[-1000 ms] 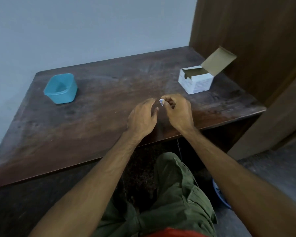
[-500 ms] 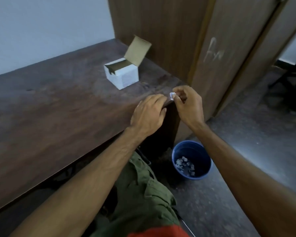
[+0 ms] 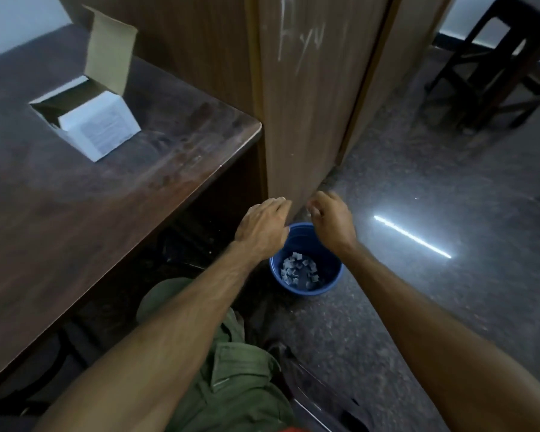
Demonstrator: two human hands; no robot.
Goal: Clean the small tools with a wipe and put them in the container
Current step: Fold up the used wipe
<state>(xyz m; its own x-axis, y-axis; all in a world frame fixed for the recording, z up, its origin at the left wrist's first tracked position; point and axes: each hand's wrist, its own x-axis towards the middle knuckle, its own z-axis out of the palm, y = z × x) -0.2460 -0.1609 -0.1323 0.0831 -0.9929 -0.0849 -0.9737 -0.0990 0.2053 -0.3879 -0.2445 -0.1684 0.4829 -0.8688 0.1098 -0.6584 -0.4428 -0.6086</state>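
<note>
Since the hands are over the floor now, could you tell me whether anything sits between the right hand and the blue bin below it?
Nothing visible does. The right hand hangs above the open bin, with the left hand off to the side.

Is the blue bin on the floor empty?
No, the blue bin holds a scatter of small pale scraps on its bottom.

Small white scrap [image 3: 309, 209], blurred, pinched at right hand [image 3: 331, 221] fingertips above blue bin [image 3: 331, 285]. Bin upright on floor off worktop's right corner, holding many similar scraps [image 3: 298, 271].
</note>
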